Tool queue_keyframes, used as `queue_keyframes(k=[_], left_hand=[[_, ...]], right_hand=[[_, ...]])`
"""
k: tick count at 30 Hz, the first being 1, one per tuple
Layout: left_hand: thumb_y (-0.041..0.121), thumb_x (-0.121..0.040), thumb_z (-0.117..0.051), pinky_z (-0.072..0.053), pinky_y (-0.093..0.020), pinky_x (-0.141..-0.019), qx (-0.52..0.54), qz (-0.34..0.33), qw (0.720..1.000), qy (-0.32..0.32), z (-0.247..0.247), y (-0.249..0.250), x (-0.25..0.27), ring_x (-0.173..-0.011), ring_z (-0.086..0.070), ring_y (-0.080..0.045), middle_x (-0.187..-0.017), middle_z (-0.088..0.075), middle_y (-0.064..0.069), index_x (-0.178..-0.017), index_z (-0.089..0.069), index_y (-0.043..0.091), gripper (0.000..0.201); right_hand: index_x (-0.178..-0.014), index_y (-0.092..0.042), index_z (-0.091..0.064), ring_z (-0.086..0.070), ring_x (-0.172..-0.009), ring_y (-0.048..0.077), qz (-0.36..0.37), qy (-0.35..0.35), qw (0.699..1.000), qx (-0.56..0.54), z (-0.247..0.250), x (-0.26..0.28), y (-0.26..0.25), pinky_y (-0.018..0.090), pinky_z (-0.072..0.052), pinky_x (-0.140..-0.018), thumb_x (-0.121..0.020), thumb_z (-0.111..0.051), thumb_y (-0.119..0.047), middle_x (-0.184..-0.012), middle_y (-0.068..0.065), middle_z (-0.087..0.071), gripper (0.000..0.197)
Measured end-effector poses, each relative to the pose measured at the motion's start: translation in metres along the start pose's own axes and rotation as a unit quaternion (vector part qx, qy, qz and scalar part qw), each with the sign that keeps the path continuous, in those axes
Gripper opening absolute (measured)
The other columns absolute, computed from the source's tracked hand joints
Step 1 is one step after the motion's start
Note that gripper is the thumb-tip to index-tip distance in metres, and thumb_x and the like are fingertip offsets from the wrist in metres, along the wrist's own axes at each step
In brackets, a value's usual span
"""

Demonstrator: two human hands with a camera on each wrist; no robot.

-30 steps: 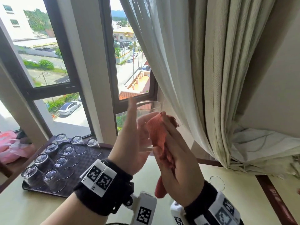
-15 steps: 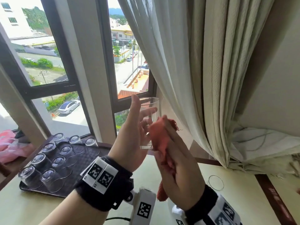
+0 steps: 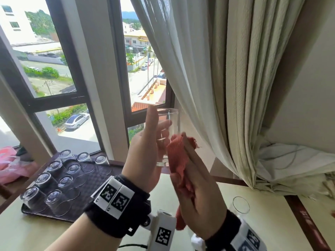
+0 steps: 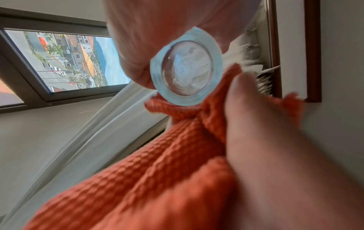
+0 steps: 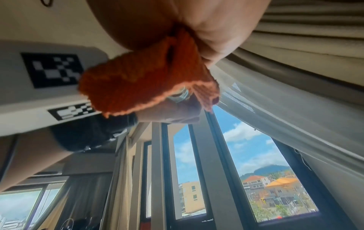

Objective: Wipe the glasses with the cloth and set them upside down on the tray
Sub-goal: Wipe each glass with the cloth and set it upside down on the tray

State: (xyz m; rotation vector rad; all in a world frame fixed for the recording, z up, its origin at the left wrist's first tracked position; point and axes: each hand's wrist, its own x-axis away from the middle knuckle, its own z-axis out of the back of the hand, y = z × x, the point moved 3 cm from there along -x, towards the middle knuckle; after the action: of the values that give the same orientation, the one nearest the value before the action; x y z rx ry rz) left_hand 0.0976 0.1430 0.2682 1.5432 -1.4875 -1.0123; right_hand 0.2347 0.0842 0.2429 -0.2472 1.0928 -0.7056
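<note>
The clear glass (image 3: 167,136) is held up in the air before the window, upright, its long axis vertical, open rim at 12 o'clock and thick base at 6 o'clock. The left hand (image 3: 145,151) holds it from the 9 o'clock side, thumb straight up beside the rim, fingers wrapped round the far wall and showing through it. From the left wrist view the round base (image 4: 186,66) faces the camera, a fingertip against its 9 o'clock edge. The orange cloth (image 3: 176,156) lies against the glass at 3 o'clock, pressed there by the right hand (image 3: 197,192), whose fingers run straight up along the cloth while its palm bunches the lower folds; a tail hangs down at 6 o'clock. Below, at 8 o'clock from the glass, the dark tray (image 3: 97,172) sits on the table (image 3: 272,220), carrying upturned glasses (image 3: 56,202) in rows. Another glass (image 3: 240,205) stands upright on the table at 4 o'clock. A pale curtain (image 3: 226,78) hangs at 2 o'clock.
</note>
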Motion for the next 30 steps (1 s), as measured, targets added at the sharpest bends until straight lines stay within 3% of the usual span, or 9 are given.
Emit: queue_keyframes(k=[4, 8, 12, 14, 18, 21, 25, 27, 30], left_hand=[[0.082, -0.094, -0.047, -0.056, -0.054, -0.106, -0.028, -0.003, 1.000, -0.005, -0.011, -0.006, 0.006, -0.114, -0.074, -0.040, -0.120, -0.075, -0.024, -0.132, -0.068, -0.002, 0.094], [0.072, -0.105, -0.029, -0.053, -0.052, -0.104, 0.057, 0.030, 0.995, -0.073, -0.027, -0.009, 0.015, -0.107, -0.077, -0.029, -0.109, -0.079, -0.016, -0.107, -0.082, 0.011, 0.081], [0.083, -0.089, -0.041, -0.059, -0.038, -0.098, 0.099, 0.039, 0.992, -0.072, -0.022, 0.001, 0.011, -0.111, -0.075, -0.014, -0.118, -0.079, 0.001, -0.129, -0.072, 0.030, 0.073], [0.092, -0.078, -0.050, -0.059, -0.049, -0.099, 0.066, 0.039, 0.997, -0.032, -0.010, 0.004, 0.005, -0.113, -0.076, -0.026, -0.120, -0.076, -0.010, -0.133, -0.066, 0.029, 0.086], [0.094, -0.070, -0.059, -0.041, -0.071, -0.115, 0.079, 0.028, 0.996, -0.020, -0.005, 0.004, 0.006, -0.118, -0.065, -0.052, -0.121, -0.066, -0.026, -0.127, -0.070, 0.026, 0.089], [0.090, -0.075, -0.057, -0.038, -0.070, -0.118, 0.064, 0.024, 0.997, -0.045, -0.014, -0.002, 0.011, -0.114, -0.065, -0.046, -0.114, -0.065, -0.029, -0.127, -0.070, 0.017, 0.091], [0.085, -0.084, -0.040, -0.055, -0.041, -0.097, 0.067, 0.044, 0.992, -0.097, -0.015, -0.001, 0.009, -0.097, -0.076, -0.009, -0.101, -0.080, 0.008, -0.088, -0.084, 0.037, 0.065], [0.082, -0.087, -0.038, -0.056, -0.045, -0.098, 0.066, 0.040, 0.994, -0.077, -0.007, 0.004, 0.006, -0.090, -0.077, -0.012, -0.093, -0.078, 0.004, -0.084, -0.085, 0.032, 0.068], [0.084, -0.088, -0.036, -0.057, -0.061, -0.098, 0.051, 0.034, 0.998, -0.021, 0.000, 0.008, 0.007, -0.110, -0.074, -0.043, -0.117, -0.073, -0.027, -0.119, -0.075, 0.022, 0.079]], right_hand=[[-0.148, -0.003, -0.050, -0.067, -0.096, -0.002, -0.051, 0.072, 0.995, -0.044, 0.015, -0.033, 0.006, 0.014, -0.052, -0.082, -0.107, -0.048, -0.022, -0.138, 0.015, -0.063, 0.045], [-0.155, -0.030, -0.037, -0.054, -0.140, 0.021, -0.007, 0.083, 0.996, -0.031, 0.028, -0.065, -0.006, 0.029, -0.051, -0.107, -0.107, -0.046, -0.027, -0.162, 0.015, -0.042, 0.048], [-0.157, -0.008, -0.039, -0.025, -0.158, 0.026, 0.033, 0.022, 0.999, 0.015, 0.009, -0.038, -0.017, 0.045, -0.042, -0.119, -0.107, -0.046, -0.018, -0.171, 0.009, -0.023, 0.052], [-0.157, -0.013, -0.042, -0.033, -0.155, 0.019, 0.023, 0.000, 1.000, 0.002, 0.003, -0.018, -0.014, 0.034, -0.043, -0.118, -0.107, -0.046, -0.020, -0.170, 0.007, -0.027, 0.051], [-0.135, -0.037, -0.054, -0.065, -0.102, -0.008, -0.042, 0.037, 0.998, -0.040, 0.006, -0.024, -0.003, 0.006, -0.046, -0.087, -0.108, -0.048, -0.023, -0.124, -0.021, -0.067, 0.031], [-0.128, -0.023, -0.060, -0.061, -0.072, 0.001, -0.051, 0.093, 0.994, -0.024, 0.017, -0.053, -0.006, 0.007, -0.043, -0.071, -0.107, -0.048, -0.029, -0.107, -0.013, -0.070, 0.025], [-0.157, -0.009, -0.037, -0.036, -0.153, 0.024, 0.047, 0.041, 0.997, 0.040, 0.010, -0.058, -0.027, 0.026, -0.046, -0.113, -0.106, -0.046, -0.018, -0.169, 0.015, -0.027, 0.052], [-0.155, 0.000, -0.037, -0.022, -0.159, 0.028, 0.078, 0.008, 0.996, 0.050, 0.000, -0.038, -0.025, 0.037, -0.039, -0.121, -0.104, -0.047, -0.013, -0.169, 0.017, -0.023, 0.054], [-0.152, -0.008, -0.048, -0.061, -0.131, 0.023, 0.006, 0.021, 1.000, -0.014, -0.007, -0.014, -0.011, 0.021, -0.052, -0.100, -0.106, -0.047, -0.021, -0.161, 0.007, -0.045, 0.048]])
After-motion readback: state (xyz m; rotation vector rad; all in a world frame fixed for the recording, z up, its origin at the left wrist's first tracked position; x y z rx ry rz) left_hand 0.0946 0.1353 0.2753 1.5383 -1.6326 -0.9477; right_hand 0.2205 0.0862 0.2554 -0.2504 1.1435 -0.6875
